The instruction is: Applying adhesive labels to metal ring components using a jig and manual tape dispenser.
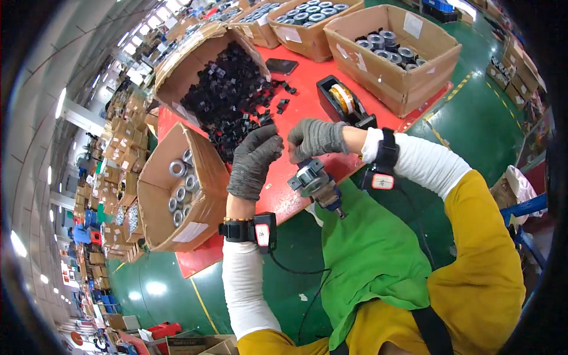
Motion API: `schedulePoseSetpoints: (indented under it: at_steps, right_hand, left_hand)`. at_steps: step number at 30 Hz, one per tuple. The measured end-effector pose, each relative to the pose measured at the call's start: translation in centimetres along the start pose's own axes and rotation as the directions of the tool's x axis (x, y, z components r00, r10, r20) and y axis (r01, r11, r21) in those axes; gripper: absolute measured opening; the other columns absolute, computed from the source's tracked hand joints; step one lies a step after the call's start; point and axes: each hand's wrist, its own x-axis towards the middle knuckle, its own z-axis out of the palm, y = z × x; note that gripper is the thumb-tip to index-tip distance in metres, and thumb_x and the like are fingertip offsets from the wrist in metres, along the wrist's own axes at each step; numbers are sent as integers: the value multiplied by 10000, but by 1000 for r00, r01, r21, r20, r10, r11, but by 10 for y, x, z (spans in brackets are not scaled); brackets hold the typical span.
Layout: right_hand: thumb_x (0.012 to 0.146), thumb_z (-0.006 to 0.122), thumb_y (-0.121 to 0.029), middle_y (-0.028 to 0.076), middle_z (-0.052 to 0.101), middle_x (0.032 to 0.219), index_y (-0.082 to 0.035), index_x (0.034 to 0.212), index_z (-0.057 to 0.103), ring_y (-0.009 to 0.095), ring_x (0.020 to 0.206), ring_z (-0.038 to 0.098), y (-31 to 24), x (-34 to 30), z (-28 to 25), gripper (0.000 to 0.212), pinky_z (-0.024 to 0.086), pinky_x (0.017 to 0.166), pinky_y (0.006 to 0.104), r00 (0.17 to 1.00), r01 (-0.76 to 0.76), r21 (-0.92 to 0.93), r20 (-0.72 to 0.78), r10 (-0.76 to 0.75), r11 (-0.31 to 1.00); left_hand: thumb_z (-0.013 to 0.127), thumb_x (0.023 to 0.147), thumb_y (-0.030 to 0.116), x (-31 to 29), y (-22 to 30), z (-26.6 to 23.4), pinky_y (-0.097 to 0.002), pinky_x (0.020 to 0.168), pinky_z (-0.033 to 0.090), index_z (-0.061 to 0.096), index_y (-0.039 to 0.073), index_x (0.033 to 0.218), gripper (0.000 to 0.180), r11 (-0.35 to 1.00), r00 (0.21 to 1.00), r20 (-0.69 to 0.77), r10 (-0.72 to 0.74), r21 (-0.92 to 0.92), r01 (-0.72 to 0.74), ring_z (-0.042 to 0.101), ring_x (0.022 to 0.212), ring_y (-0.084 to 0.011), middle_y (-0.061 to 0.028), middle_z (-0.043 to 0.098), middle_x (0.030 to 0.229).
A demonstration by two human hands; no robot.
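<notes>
My left hand [254,163], in a grey knit glove, is over the red table beside a heap of small black plastic clips [228,89]. Its fingers are curled with the tips pressed together; whatever is between them is too small to make out. My right hand [319,139], gloved alike, faces it a short way off, with closed fingers that hide their contents. Just below the right hand, a metal clamping fixture [312,180] sits at the table's near edge, with a shaft pointing toward me.
An open carton [171,234] of silver metal rings [178,192] stands at the left. A tape dispenser [343,100] and a dark phone [281,65] lie on the red table [290,192]. Another carton [378,74] holds rings at the back right. Cables hang from both wrist straps.
</notes>
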Motion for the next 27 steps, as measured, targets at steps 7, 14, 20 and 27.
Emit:
schedulePoseSetpoints:
  at_steps: [7,14,20,27]
  right_hand:
    - [703,692,-191,14,622,685,-8,796,646,78,645,553,-15,-6,1,210,437,574,270,994,112,313,-27,-109,943]
    - [648,668,-153,54,578,828,-106,716,601,242,824,530,-32,-89,26,106,399,738,359,632,531,-331,-459,-625,780]
    - [637,676,-151,-2,561,796,-169,819,583,212,737,534,-24,-111,64,205,387,674,366,295,452,-707,-457,-839,544]
    - [626,672,-160,28,598,906,-157,856,584,239,833,549,-4,-122,80,246,392,732,396,371,418,-713,-431,-822,563]
  left_hand:
    - [616,804,137,-17,-16,-21,-235,651,462,515,12,1122,356,973,962,-275,-10,-223,-54,592,773,-135,-81,613,954]
    - [572,843,183,-83,-16,1,-259,639,477,551,0,1049,276,983,929,-362,73,-133,-128,582,745,-153,-85,606,913]
    - [556,832,160,-118,-47,52,-257,651,480,578,29,999,213,990,964,-225,-144,-26,141,591,717,-158,-52,614,868]
    - [545,835,179,-98,-64,92,-283,697,495,582,38,1024,239,811,957,-106,-270,-561,166,599,811,-157,-61,613,935]
